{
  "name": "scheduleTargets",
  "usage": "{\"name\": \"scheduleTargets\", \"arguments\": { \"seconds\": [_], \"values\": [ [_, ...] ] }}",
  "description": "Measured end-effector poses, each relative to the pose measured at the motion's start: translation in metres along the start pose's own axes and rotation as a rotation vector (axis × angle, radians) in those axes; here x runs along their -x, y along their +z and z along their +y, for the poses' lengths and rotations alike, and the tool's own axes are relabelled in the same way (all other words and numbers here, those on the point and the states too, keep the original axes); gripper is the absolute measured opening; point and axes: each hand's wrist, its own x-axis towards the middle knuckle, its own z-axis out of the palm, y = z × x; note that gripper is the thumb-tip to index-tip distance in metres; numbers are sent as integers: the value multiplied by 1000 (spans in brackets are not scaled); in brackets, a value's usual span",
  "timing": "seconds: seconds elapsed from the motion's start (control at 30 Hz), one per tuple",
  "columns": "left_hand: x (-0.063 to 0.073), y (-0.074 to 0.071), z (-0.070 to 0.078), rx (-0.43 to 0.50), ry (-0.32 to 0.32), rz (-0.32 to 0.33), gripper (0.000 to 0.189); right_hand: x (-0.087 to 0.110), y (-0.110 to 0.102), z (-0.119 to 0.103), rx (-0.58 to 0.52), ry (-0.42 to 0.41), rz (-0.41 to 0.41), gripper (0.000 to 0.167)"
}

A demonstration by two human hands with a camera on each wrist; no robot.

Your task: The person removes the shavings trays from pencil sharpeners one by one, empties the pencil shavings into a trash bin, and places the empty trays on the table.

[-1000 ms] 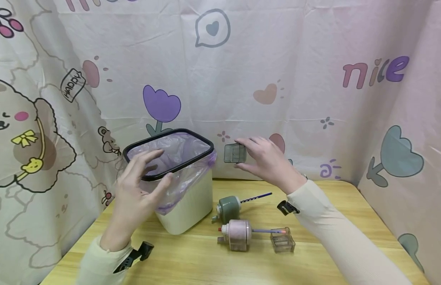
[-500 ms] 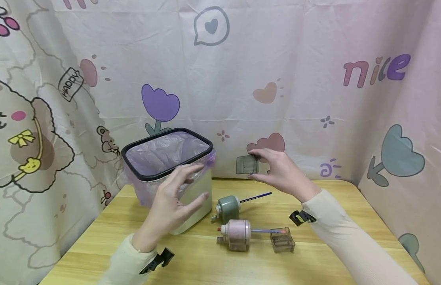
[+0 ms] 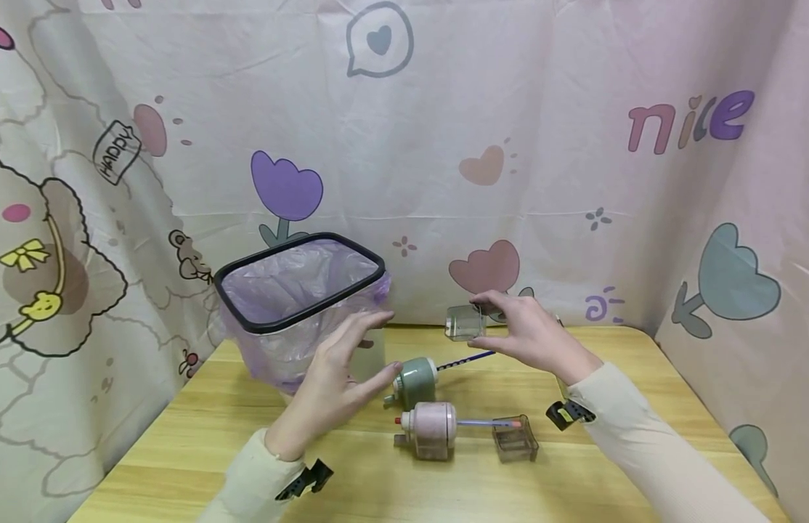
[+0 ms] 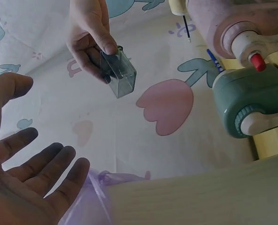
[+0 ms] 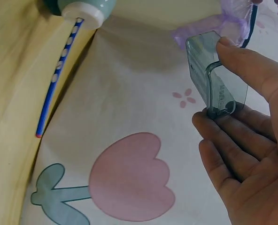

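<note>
My right hand [image 3: 531,335] pinches a clear grey-green plastic shavings drawer [image 3: 465,323] between thumb and fingers, above the table behind the sharpeners. My left hand [image 3: 335,381] hovers in front of the bin with fingers spread, holding nothing. A green pencil sharpener [image 3: 417,381] stands on the table with a blue dotted pencil [image 3: 466,360] in it. Nearer to me is a pink pencil sharpener [image 3: 433,431] with a purple pencil [image 3: 486,423] in it. A brownish clear drawer [image 3: 515,439] lies just right of that one, by the pencil's end.
A pale waste bin [image 3: 373,352] with a black rim and a purple bag [image 3: 274,349] stands at the left back of the wooden table [image 3: 614,436]. A printed curtain [image 3: 555,145] hangs behind and at both sides.
My right hand has moved down and to the right with the drawer, away from the bin. My left hand has moved right, from over the bin to in front of it.
</note>
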Motion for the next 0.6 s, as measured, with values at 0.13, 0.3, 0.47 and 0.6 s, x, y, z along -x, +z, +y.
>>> {"name": "scheduleTargets", "arguments": {
  "seconds": [0.13, 0.3, 0.47, 0.6],
  "values": [
    [0, 5, -3, 19, -4, -23, 68, 4, 1, 5, 9, 34, -23, 68],
    [-1, 13, -6, 25, -25, -62, 69, 8, 4, 12, 40, 53, -21, 68],
    [3, 22, -10, 0, -53, -93, 69, 15, 11, 21, 30, 46, -36, 66],
    [5, 27, -12, 16, -59, -100, 69, 20, 15, 27, 12, 46, -54, 65]
  ]
}}
